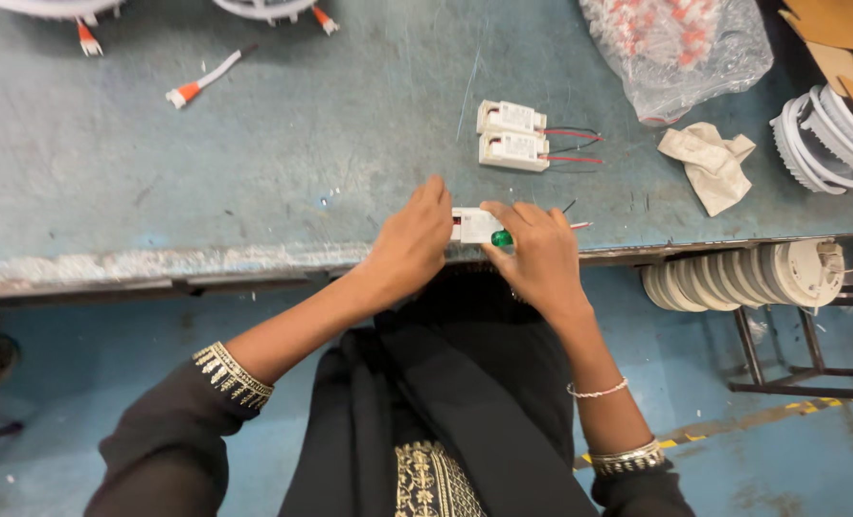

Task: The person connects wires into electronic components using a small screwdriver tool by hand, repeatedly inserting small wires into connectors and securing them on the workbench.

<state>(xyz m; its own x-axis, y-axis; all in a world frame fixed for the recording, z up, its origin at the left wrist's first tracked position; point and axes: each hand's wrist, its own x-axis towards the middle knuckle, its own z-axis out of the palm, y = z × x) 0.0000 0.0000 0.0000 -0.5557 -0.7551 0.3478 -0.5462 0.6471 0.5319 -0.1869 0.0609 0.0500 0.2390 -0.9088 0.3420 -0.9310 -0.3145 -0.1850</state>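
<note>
A small white box sits at the near edge of the bench, held between both hands. The left hand is curled against its left end, fingers folded over it. The right hand closes over its right end, and its fingers pinch a small green piece against the box. A thin red wire pokes out just past the right hand.

Just beyond, toward the middle of the bench, two more white boxes lie side by side and touching, each trailing red and black wires to the right. Near the far right corner lies one clear bag of orange and white parts, with one crumpled cloth beside it. One stack of white rings rests at the right edge. One loose orange-tipped connector lies toward the far left. Below the bench, a row of white discs stands on a rack.
</note>
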